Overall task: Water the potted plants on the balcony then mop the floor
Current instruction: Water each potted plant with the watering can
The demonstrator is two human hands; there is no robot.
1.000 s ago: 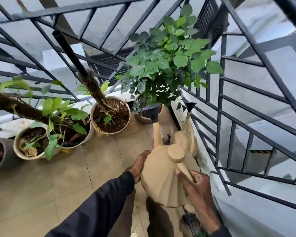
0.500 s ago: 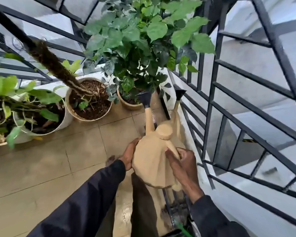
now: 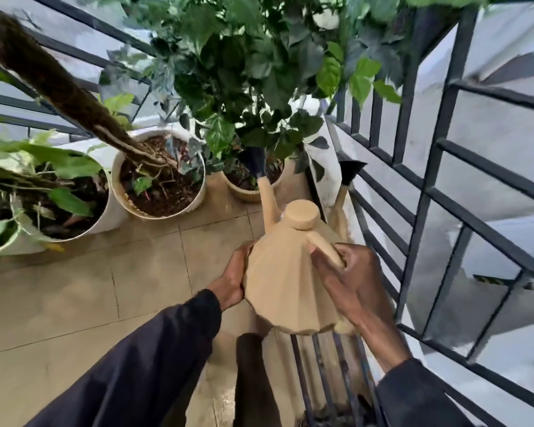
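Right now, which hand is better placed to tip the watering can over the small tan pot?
Probably the right hand: it grips the handle of the watering can, so it can tilt the dark spout head, which hangs above the tan pot. The left hand only supports the can's side.

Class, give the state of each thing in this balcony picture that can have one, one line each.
Beige faceted plastic watering can: lifted, tipped forward, lid on.
Its dark spout rose: over the tan ribbed pot.
Right hand: grips the can's handle.
Left hand: supports the can's side.
Second beige watering can: standing by the railing, untouched.
White round pot: filled with dark soil.
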